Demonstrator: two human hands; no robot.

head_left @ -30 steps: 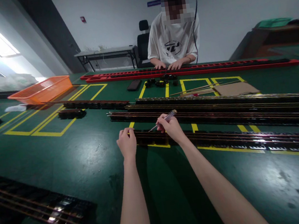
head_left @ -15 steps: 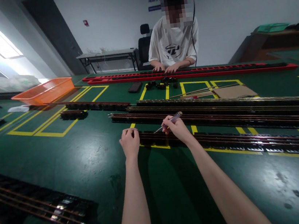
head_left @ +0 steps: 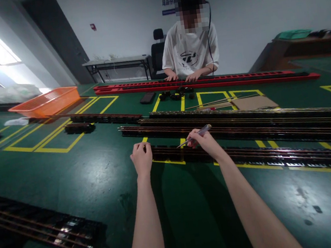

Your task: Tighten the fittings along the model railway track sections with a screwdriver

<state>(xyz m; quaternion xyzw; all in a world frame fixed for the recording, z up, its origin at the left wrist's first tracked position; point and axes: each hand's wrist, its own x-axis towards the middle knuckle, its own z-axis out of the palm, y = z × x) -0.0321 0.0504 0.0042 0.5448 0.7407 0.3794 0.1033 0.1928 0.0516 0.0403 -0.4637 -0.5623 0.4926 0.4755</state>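
A long black strip with copper-coloured rods point(head_left: 249, 155) lies across the green table in front of me. At its left end, my left hand point(head_left: 142, 155) has its fingers wrapped round the strip. Further right, my right hand point(head_left: 201, 139) grips a screwdriver point(head_left: 204, 130) with a clear handle. Its thin shaft points down and left, with the tip at or just above the strip; contact cannot be made out. Behind both hands lie more long black strips with rods point(head_left: 232, 121).
A person in a white shirt point(head_left: 188, 50) works across the table at a long red tray point(head_left: 269, 76). An orange basket point(head_left: 48, 102) stands at the back left. Another rod strip point(head_left: 44, 223) lies front left. A dark phone point(head_left: 148, 98) and cardboard point(head_left: 254, 102) lie beyond the strips.
My right hand has moved right along the strip with the screwdriver. My left hand stays at the strip's left end. The view has shifted slightly.
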